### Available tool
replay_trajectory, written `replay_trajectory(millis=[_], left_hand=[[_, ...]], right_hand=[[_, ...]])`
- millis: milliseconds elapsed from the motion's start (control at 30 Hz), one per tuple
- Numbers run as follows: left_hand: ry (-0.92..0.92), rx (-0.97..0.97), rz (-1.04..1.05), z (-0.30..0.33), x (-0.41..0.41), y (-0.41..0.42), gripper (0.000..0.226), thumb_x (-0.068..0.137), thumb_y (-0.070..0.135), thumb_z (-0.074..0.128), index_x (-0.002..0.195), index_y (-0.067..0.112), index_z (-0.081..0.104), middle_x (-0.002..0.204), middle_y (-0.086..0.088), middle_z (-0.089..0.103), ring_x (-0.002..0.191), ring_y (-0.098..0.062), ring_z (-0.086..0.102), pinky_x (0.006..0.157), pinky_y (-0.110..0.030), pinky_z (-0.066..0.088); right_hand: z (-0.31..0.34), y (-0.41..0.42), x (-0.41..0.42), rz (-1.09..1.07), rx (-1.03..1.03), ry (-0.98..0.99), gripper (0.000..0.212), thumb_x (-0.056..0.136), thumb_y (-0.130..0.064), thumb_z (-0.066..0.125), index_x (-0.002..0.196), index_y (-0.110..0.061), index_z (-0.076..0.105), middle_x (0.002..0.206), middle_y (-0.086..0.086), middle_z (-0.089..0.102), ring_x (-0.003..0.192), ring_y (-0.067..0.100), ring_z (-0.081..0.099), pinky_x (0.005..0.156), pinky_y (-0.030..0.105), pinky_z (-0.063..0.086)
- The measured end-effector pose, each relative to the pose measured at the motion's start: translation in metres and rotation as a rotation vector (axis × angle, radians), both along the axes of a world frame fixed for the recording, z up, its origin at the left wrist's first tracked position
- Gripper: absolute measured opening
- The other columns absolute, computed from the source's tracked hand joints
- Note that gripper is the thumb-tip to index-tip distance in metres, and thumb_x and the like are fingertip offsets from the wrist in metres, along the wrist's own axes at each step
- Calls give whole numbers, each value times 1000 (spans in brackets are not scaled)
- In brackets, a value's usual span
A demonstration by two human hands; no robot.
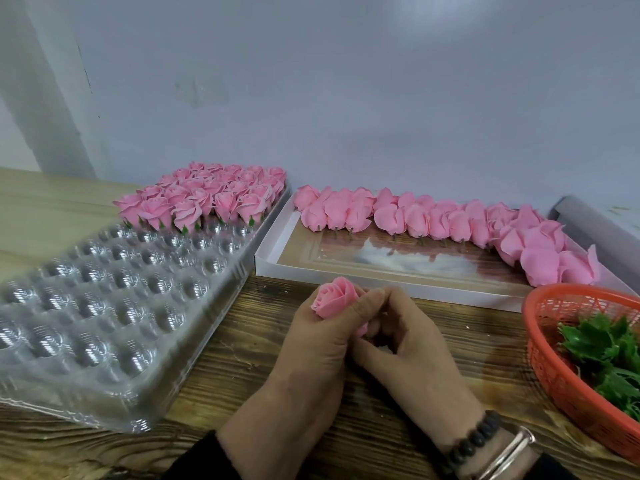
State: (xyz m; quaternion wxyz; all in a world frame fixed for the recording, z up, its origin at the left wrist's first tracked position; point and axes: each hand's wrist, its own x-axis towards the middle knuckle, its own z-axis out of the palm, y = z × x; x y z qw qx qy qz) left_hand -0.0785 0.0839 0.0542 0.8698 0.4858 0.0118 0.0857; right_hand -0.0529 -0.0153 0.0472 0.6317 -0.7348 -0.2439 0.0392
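A pink rose head (pixel 334 296) is held over the wooden table (pixel 242 358), its bloom tilted up and to the left. My left hand (pixel 311 344) grips it, thumb across the petals. My right hand (pixel 408 344) pinches at the rose's base from the right, fingers curled; what sits between those fingertips is hidden. A clear plastic tray (pixel 104 306) with round cups lies to the left, and its far rows hold several upright pink roses with green bases (pixel 207 199).
A shallow white box (pixel 346 275) behind my hands holds several pink rose heads (pixel 433 220) lying along its far and right sides. An orange mesh basket (pixel 568 362) of green plastic leaf pieces (pixel 602 355) sits at the right edge. A pale wall stands close behind.
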Motion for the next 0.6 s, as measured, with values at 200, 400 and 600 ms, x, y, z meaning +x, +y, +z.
replay_trajectory(millis=[200, 400, 600], left_hand=[[46, 23, -52, 1, 1, 7, 27, 62, 22, 74, 74, 3, 60, 62, -6, 55, 52, -13, 55, 44, -21, 45], [-50, 274, 89, 0, 3, 15, 24, 69, 20, 71, 77, 0, 61, 71, -20, 65, 68, -25, 65, 64, -33, 58], [-88, 815, 212, -2, 6, 20, 28, 73, 7, 74, 78, 18, 49, 65, -1, 65, 61, -12, 59, 58, -26, 49]], right_hand=[[6, -7, 0, 206, 20, 111, 28, 74, -35, 63, 86, -10, 69, 66, 5, 62, 65, 10, 54, 64, 22, 44], [0, -7, 4, 34, 89, -21, 11, 84, -4, 61, 85, -15, 62, 76, -3, 68, 74, 7, 62, 68, 18, 49], [4, -8, 1, 6, -15, -251, 36, 71, -20, 66, 105, -32, 58, 101, -10, 63, 96, 1, 58, 84, 10, 40]])
